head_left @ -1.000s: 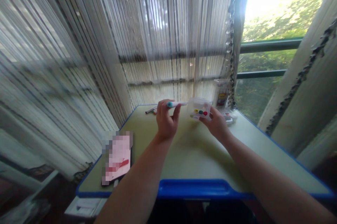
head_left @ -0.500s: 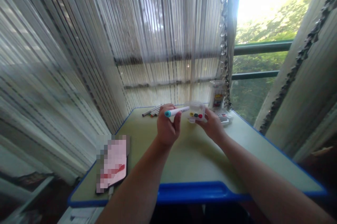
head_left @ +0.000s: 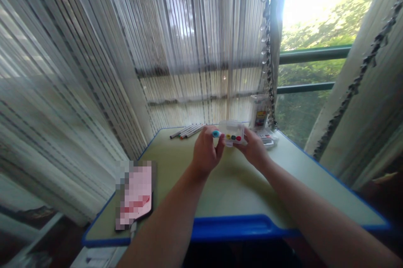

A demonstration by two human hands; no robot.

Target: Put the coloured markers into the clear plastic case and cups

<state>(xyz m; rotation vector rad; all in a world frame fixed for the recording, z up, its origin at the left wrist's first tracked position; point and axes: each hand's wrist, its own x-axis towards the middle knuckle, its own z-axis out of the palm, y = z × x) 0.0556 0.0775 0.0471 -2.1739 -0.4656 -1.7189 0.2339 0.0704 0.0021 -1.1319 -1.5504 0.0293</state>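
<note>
The left hand [head_left: 206, 152] grasps a marker with a blue-green cap [head_left: 215, 134] between thumb and fingers, and the marker now points end-on into the open face of the clear plastic marker case [head_left: 232, 132], so that only its cap and a short stub of white barrel show. One second ago the same marker lay crosswise above the hand with its whole white barrel in view, well short of the case; half a second ago it was tilted with its far end just reaching the case. The change is therefore a swing from sideways to lengthwise and an advance into the case mouth, where the cap sits just beside the yellow, green and red caps already lined up inside; judged from this, the marker is most of the way seated. The right hand [head_left: 253, 150] is closed on the right end of the case and holds it above the green desk [head_left: 233, 184], close to the left hand. The case has shifted slightly left over the second. Loose markers [head_left: 187, 131] lie on the desk near the curtain [head_left: 195, 50], apart from both hands. A clear container with a printed label [head_left: 258, 112] stands behind the case. A dark-edged device [head_left: 134, 194], its face pixelated, lies at the desk's near left corner.
</note>
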